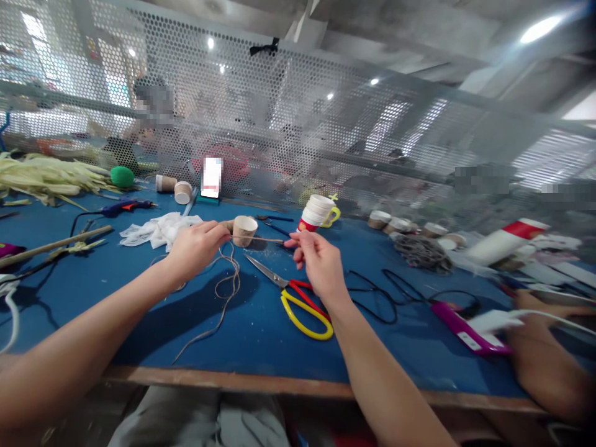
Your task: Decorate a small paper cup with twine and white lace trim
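My left hand [200, 245] is closed, its fingertips pinching one end of a short taut stretch of brown twine [263, 239]. Across from it, my right hand [319, 257] pinches the other end between thumb and fingers. Just behind the strand is a small tan paper cup [244, 233] with a pale inside; I cannot tell whether my left fingers touch it. Loose loops of twine [228, 285] trail from below my left hand towards the table's front edge. Scissors [280, 280] with red and yellow handles lie partly open beneath my right hand.
White tissue [158, 230], a glue gun [125, 208] and pale husks [46, 177] lie left. A phone [212, 177] stands at the back by the mesh screen [261, 99]. Stacked cups [316, 212], grey cord [421, 251] and a purple power strip [465, 329] lie right, beside another person's arm [544, 354].
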### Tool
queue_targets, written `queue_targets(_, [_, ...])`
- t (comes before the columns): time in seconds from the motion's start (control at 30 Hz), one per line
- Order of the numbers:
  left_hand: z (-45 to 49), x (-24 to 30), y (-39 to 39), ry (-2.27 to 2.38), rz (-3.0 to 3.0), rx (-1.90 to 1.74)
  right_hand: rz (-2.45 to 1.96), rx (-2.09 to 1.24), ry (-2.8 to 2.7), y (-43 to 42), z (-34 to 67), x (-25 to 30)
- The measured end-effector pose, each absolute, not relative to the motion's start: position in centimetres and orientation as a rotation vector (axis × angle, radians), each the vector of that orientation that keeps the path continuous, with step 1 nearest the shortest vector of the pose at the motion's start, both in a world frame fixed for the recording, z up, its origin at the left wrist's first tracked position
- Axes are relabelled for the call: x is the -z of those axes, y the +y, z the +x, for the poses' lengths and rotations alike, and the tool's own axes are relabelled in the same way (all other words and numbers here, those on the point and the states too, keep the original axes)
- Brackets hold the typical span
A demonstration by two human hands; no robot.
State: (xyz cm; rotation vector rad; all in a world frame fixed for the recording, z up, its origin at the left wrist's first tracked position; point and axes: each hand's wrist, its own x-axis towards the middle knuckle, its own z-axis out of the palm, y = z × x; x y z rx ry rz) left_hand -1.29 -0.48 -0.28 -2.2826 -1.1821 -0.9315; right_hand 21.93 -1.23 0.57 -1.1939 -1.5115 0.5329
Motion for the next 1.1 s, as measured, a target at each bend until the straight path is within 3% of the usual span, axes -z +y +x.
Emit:
queue_targets(0.2, [-0.5, 1.1, -0.5, -0.998, -2.459, 0.984, -1.032, 0.029, -2.080, -2.0, 21.4, -1.1])
queue_targets(0.33, [0.3, 1.5, -1.0, -1.161, -2.557, 0.860, -1.174, -0.090, -2.385, -2.4, 20.8, -0.8])
queue_targets(0.53, [1.2, 1.7, -2.8, -1.842, -2.441, 0.221, -1.512, -0.136, -1.993, -1.3, 22.5, -1.1])
queue_targets(0.73, [2.0, 1.9, -3.4, -1.640, -2.782, -0.099, -1.473, -0.218, -1.966, -1.0, 22.6, -0.8])
queue_targets(0.87, [0.0, 0.1, -2.6, -1.669, -2.709, -0.270, -1.429, -0.258, -1.955, -1.3, 22.2, -0.7])
queue_targets(1.0, [-3.5, -2.2, -1.5, -1.954, -2.175, -0.159, -1.384, -0.370, -1.923, -1.5, 21.7, -0.8])
queue_targets(1.1, [-4.5, -2.9, -1.1, -1.902, -1.995, 0.221, -1.328, -0.478, -1.942, -1.8, 21.2, -0.7])
